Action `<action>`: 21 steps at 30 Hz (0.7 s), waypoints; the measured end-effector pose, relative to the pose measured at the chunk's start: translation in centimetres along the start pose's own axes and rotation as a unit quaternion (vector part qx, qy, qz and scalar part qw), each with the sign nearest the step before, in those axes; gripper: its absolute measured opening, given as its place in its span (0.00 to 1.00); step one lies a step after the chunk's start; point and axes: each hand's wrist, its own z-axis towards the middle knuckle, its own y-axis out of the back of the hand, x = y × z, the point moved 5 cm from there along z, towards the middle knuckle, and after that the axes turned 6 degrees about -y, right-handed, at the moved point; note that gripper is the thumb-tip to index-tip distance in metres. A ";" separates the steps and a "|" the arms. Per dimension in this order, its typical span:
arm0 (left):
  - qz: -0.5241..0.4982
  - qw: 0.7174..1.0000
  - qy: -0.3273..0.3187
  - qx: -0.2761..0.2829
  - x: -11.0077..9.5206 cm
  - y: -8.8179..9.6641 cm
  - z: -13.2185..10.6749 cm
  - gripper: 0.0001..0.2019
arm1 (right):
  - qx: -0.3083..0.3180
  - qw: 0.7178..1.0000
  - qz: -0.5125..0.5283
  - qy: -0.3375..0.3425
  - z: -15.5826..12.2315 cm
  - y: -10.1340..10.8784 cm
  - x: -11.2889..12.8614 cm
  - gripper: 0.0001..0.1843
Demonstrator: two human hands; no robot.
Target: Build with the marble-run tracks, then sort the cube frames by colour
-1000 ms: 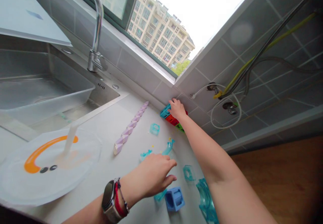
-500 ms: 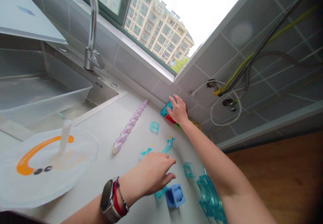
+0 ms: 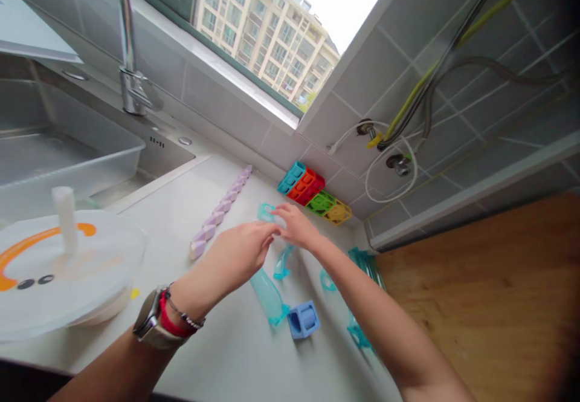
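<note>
My right hand reaches to the middle of the counter, thumb and fingers apart, fingertips by a small clear teal block. My left hand, with a watch and bracelets on the wrist, stretches its fingers to the right hand's fingertips. The underside of the left fingers is hidden. Just below the hands lie a curved clear teal piece and a longer teal chute piece. A blue cube block with a hollow side stands nearer to me. Along the wall sit cyan, red, green and yellow blocks in a row.
A lilac faceted stick lies left of the hands. Further left are a round lidded container, a sink holding a clear tub, and a faucet. More teal pieces lie at the right, partly behind my right arm. Hoses hang on the wall.
My right hand has drawn back from the coloured blocks by the wall to the small teal block. My left hand has moved forward, uncovering the teal chute piece. The view has shifted.
</note>
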 end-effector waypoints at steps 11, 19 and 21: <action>0.073 0.993 0.025 0.090 1.7 -1.9 -0.7 0.17 | -0.027 0.998 0.029 -0.043 0.7 -0.5 0.1 0.24; 0.087 0.987 -0.031 0.131 2.9 -3.7 -1.7 0.25 | -0.165 0.960 0.216 -0.061 -10.5 5.7 0.3 0.14; 0.089 0.988 -0.032 0.124 3.3 -3.9 -1.6 0.26 | -0.249 0.931 0.241 -0.114 -13.7 5.6 -0.7 0.12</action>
